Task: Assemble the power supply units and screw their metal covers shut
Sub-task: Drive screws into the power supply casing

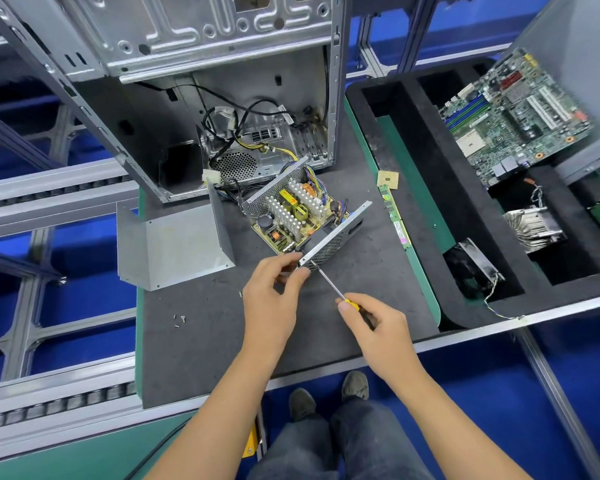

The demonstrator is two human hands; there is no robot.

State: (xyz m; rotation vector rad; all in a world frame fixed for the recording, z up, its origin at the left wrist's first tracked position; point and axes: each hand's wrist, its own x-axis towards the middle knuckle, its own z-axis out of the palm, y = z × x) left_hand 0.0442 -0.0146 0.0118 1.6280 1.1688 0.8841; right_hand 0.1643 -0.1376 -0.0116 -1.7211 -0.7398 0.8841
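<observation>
A view from above onto a dark grey foam-topped counter (194, 358) with a green edge, framed by aluminium rails, above a blue floor (586, 375). At far left, a roller conveyor track (49, 407) runs alongside the counter. On the counter's left part lies a bent grey metal cover (172, 242), detached and open side up, and nearer the front edge a few small loose screws (179, 320). Behind the cover stands an open computer case (201, 98), its side off, with black and yellow cables trailing out of it. Just in front of the case, mid-counter, sits the open power supply unit (295, 213), tilted, with its circuit board, white heat sinks and perforated metal walls exposed. The left hand (274, 292) pinches the near corner of the unit's perforated end plate between thumb and fingers, a narrow grip. The right hand (371, 323) holds a yellow-handled screwdriver (329, 285) in a closed grip, its tip touching that same corner beside the left fingers. Right of the unit lie a square processor chip (388, 179) and a long memory stick (395, 216), near the counter's green edge. Further right is a black foam tray (426, 133) with compartments holding a motherboard (513, 116), a finned cooler (534, 226) and a small fan (471, 265) with thin wires. Below, the person's jeans and shoes (326, 393) show against the blue floor.
</observation>
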